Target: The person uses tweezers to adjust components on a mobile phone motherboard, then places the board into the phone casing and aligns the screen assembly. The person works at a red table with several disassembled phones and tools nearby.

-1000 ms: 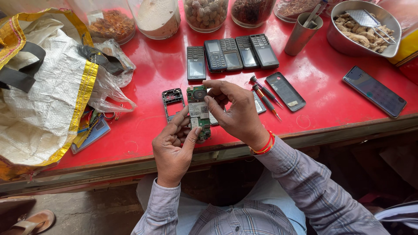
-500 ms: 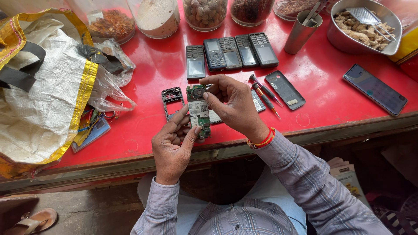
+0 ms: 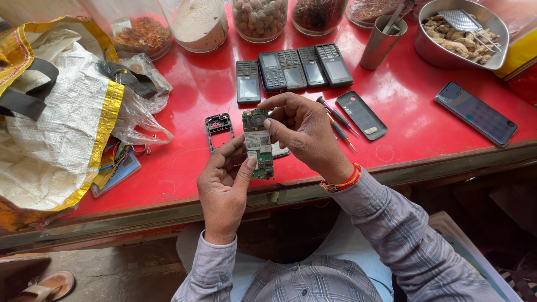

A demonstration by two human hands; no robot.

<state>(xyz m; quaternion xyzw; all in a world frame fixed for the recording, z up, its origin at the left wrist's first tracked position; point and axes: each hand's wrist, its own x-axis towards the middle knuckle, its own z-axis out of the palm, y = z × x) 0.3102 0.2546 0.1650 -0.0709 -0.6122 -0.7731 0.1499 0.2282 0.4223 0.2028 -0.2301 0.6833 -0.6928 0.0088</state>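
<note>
Circuit board [image 3: 258,144] stands lengthwise away from the person above the red desk [image 3: 184,95], left hand [image 3: 224,187] fingers clamped low, right hand [image 3: 305,131] fingers pinching its upper edge.

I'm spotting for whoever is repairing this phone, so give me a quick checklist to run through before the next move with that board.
1. Circuit board held by both hands: ok, left hand grips its lower part, right hand its upper part.
2. Board over the red table, not past the edge: not ok, its lower end overhangs the front edge.
3. Empty phone frame within reach: ok, it lies just left of the board.
4. Screwdrivers at hand: ok, they lie right of the right hand.
5. Back cover present: ok, beside the screwdrivers.
6. Board undamaged: cannot tell.
</note>
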